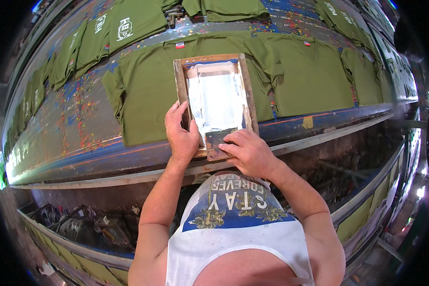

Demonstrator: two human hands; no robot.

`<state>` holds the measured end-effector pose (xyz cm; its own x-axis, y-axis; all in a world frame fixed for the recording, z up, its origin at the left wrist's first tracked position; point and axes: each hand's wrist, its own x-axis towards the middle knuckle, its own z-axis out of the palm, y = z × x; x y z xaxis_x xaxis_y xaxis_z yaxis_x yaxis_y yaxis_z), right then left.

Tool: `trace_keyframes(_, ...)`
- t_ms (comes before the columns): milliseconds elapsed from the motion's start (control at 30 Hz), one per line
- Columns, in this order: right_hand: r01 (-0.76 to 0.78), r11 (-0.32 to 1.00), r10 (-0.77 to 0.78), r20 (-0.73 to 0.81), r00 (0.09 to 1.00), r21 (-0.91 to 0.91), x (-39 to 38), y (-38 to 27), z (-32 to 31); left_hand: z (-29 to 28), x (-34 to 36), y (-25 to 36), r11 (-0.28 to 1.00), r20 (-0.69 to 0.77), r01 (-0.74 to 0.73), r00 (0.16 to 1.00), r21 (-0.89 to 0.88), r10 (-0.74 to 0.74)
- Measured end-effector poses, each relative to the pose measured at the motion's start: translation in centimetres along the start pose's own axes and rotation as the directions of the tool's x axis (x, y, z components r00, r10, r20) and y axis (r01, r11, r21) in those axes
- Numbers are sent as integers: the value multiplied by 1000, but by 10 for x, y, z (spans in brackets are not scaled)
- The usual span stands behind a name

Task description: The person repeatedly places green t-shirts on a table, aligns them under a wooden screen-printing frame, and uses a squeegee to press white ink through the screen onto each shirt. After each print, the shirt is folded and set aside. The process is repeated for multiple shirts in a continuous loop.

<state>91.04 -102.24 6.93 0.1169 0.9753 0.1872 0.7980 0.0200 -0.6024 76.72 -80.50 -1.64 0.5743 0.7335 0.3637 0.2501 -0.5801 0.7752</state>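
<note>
A wooden screen-printing frame (249, 90) lies on an olive green T-shirt (145, 90), its mesh (219, 95) coated with white ink. My left hand (182, 133) grips the frame's left side rail near the lower corner. At the frame's near end, my right hand (248, 150) has its fingers closed on a flat, dark brownish squeegee (216, 147). The squeegee's far edge meets the white ink; its near end reaches over the frame's lower rail. The shirt under the frame is partly covered by it.
Another olive T-shirt (310, 81) lies to the right on the ink-spotted long table (88, 112). Printed shirts (136, 24) lie along the far side, near a small metal clamp-like piece (174, 16). A pale rail (105, 177) runs along the near edge.
</note>
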Motion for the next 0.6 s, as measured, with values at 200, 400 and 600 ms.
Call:
trace_keyframes(200,-235,968,251,-385,888,90,-14,25,-1,2,-5,-2,995,-14,-96,995,-6,96)
trace_keyframes(400,-353,546,706,-190,683,759,-27,66,14,-5,-14,8,971,-108,-239,966,-28,235)
trace_keyframes(600,-316,434,657,-56,752,844,-38,86,12,-5,-16,29,982,-117,-176,979,-61,169)
